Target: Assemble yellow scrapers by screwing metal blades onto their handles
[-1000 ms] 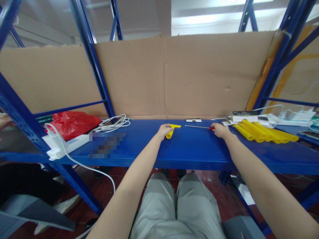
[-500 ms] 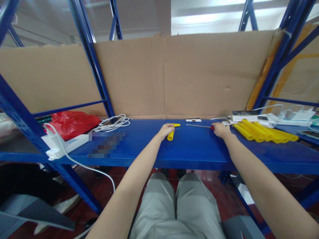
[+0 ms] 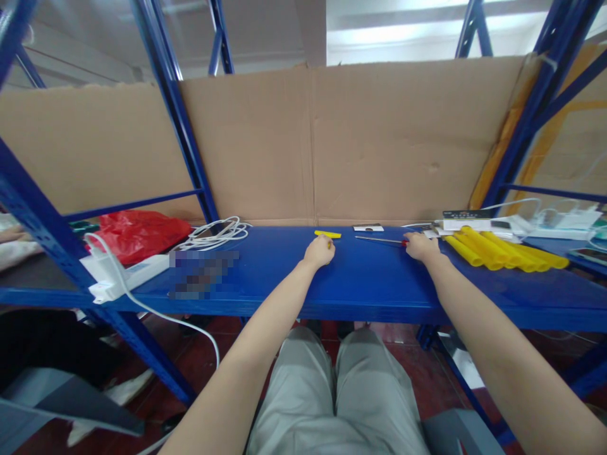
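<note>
My left hand [image 3: 320, 251] is closed at the middle of the blue table [image 3: 370, 272], its fingers wrapped round a yellow piece that is mostly hidden. Just behind its knuckles a small yellow strip [image 3: 327, 234] shows. On the right, my right hand [image 3: 421, 246] is closed on the red handle of a screwdriver [image 3: 382, 240], whose thin metal shaft points left. Several yellow tubes [image 3: 497, 251] lie side by side to the right of this hand. A small white card [image 3: 368, 228] rests at the table's back edge.
At the left are a red plastic bag [image 3: 142, 235], a white power strip [image 3: 137, 275] and a coiled white cable [image 3: 218, 234]. Cardboard [image 3: 246, 145] stands behind the table. White boxes and cables sit at the back right. Another person's hand shows at the far left.
My left hand has turned and moved slightly right and nearer the front; the yellow tube's end that hung below it is now hidden. My right hand has stayed in place with the screwdriver.
</note>
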`<state>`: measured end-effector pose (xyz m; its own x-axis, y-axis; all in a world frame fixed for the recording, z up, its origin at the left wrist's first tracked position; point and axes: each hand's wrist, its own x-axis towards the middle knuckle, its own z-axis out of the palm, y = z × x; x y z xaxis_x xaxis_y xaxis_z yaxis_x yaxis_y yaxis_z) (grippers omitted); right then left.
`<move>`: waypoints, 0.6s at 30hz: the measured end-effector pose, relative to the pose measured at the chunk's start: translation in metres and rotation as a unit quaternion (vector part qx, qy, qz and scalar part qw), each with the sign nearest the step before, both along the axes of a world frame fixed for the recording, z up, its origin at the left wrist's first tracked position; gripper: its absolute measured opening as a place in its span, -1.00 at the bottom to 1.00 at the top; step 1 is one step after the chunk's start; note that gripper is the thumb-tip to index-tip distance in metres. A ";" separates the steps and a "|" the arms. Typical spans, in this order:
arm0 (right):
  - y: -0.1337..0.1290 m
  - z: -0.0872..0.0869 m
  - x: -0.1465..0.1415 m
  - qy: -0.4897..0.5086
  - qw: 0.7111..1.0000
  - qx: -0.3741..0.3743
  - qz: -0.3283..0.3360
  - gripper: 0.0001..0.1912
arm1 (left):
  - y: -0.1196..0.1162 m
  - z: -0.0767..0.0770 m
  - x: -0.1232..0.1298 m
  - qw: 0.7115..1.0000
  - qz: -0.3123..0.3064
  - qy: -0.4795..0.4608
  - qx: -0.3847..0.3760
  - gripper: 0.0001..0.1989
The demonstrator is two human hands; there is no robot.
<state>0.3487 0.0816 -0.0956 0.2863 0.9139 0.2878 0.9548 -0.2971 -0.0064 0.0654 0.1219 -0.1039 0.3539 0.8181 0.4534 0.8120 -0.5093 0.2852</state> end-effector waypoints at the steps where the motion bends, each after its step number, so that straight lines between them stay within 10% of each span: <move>1: -0.001 0.001 0.000 0.008 1.000 -0.006 -0.011 -0.48 | -0.001 0.000 0.000 1.000 0.012 -0.001 0.006 -0.69; 18: -0.003 0.003 0.005 0.037 0.991 0.057 -0.119 -0.55 | -0.012 0.010 0.001 0.990 0.133 -0.050 -0.018 -0.60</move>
<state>0.3534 0.0787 -0.0925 0.5137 0.7812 0.3548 0.8537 -0.5066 -0.1205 0.0668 0.1103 -0.0941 0.0780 0.8923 0.4447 0.8825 -0.2693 0.3856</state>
